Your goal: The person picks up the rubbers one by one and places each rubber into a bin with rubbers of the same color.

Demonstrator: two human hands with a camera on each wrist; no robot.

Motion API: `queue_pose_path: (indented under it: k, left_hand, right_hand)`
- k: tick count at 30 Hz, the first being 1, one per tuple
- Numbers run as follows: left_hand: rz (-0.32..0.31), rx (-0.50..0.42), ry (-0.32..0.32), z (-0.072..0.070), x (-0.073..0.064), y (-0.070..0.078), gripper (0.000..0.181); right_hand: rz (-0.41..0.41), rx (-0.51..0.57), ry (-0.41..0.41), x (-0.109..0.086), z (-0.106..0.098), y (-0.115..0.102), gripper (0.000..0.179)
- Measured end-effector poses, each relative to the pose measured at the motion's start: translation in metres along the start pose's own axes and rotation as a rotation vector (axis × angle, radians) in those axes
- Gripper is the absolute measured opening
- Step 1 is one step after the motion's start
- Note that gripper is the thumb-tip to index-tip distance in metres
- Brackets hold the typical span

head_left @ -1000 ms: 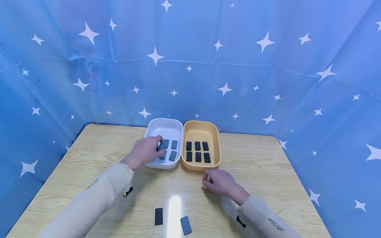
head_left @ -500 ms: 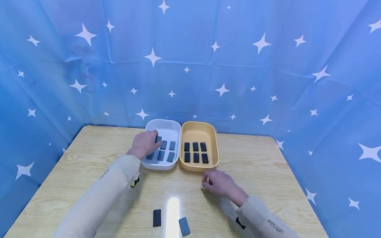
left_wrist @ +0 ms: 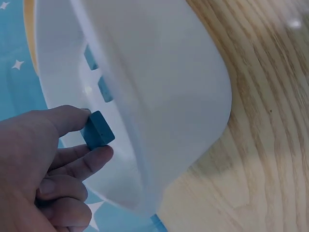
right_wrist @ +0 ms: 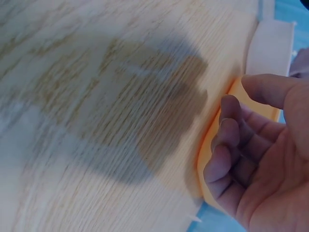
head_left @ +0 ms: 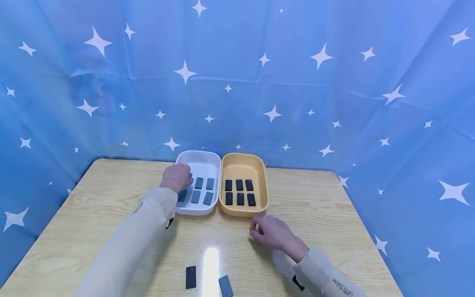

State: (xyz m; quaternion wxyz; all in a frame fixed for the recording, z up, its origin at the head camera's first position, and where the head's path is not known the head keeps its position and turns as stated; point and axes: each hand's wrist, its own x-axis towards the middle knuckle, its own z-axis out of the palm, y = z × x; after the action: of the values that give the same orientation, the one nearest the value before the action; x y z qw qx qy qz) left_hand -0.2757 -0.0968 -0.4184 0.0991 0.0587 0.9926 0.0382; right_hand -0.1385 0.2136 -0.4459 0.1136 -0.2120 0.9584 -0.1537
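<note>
My left hand (head_left: 176,178) reaches over the left side of the white bin (head_left: 198,211). In the left wrist view, its thumb and fingers pinch a small blue-grey rectangular block (left_wrist: 98,129) by its sides, inside the bin wall. Several similar blocks lie flat in rows on the bin floor, such as the near middle block (head_left: 195,196). My right hand (head_left: 272,234) rests by the table just in front of the yellow bin (head_left: 243,213), fingers loosely curled around nothing.
Two rows of black blocks (head_left: 240,199) lie in the yellow bin, which stands right beside the white one. Near the table's front lie a loose black block (head_left: 191,277) and a loose blue-grey block (head_left: 225,286). A starry blue curtain (head_left: 237,82) hangs behind the table.
My left hand has moved toward the white bin's left side, carrying the block and uncovering blocks it had hidden. My right hand has stayed in place. The head view has shifted slightly.
</note>
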Motion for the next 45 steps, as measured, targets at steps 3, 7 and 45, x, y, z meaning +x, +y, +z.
queue_pose_path:
  k: [3,7,45]
  left_hand:
    - [0.002,0.009,-0.015,0.004,0.002,0.001,0.029]
    - [0.006,0.021,-0.004,0.011,0.005,0.002,0.026]
    - [0.027,0.261,0.087,0.032,0.018,0.003,0.014]
  right_hand:
    - [0.003,0.007,-0.007,0.0,0.001,0.001,0.007]
    - [0.007,0.016,-0.004,-0.001,0.002,0.003,0.008]
    - [0.028,0.053,-0.02,-0.002,0.009,0.005,0.008]
